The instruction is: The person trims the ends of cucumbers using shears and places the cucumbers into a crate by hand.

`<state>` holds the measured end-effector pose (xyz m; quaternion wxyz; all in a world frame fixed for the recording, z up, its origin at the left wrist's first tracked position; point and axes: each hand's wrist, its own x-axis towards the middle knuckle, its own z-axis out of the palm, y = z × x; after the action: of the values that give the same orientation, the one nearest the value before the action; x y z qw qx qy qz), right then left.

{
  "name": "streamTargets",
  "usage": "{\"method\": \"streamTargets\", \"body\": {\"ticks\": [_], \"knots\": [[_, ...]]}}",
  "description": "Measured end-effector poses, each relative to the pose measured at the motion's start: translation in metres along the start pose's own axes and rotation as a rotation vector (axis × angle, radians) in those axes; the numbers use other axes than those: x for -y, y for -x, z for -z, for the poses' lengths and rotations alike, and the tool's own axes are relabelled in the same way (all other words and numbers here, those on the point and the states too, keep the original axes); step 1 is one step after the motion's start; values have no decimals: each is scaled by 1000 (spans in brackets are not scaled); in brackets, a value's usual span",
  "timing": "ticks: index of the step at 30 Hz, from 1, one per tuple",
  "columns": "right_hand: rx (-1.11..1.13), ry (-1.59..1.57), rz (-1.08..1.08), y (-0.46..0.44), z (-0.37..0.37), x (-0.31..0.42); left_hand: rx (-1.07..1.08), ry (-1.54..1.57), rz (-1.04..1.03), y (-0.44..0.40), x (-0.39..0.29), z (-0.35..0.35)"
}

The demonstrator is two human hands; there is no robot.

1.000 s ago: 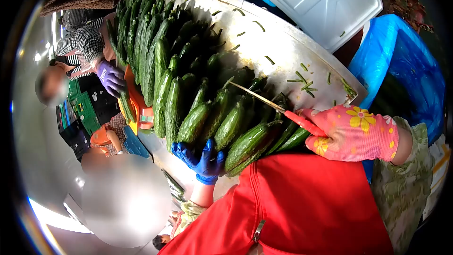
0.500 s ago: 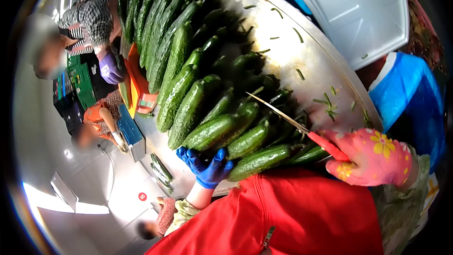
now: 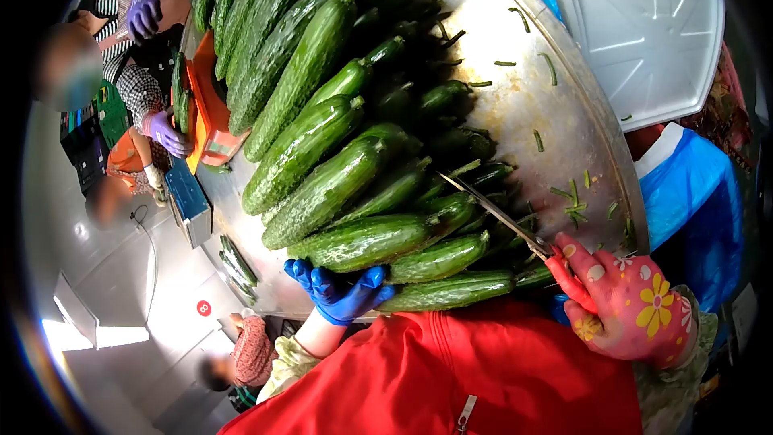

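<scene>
Green cucumbers (image 3: 330,189) lie at twelve o'clock from the left hand (image 3: 342,294), spread against one, and ten o'clock from the right hand (image 3: 632,298), holding scissors (image 3: 531,242).

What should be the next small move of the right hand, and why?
Perhaps the right hand should bring the scissors onto the green stem and snip: the blades point close to it, loose stem pieces lie on the table, and the left hand is at the cucumbers' near ends.
</scene>
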<state>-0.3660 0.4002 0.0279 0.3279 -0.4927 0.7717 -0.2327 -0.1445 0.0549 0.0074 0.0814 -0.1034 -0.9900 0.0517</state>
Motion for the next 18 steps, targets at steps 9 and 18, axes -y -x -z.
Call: {"method": "streamTargets", "body": {"ticks": [9,18], "knots": [[-25,-72,-18,-1,-6,-1,-25,28,-5,-3,0,0],[-169,-518,-157,-17,-2,-14,-7,62,48,8,3,-4]]}}
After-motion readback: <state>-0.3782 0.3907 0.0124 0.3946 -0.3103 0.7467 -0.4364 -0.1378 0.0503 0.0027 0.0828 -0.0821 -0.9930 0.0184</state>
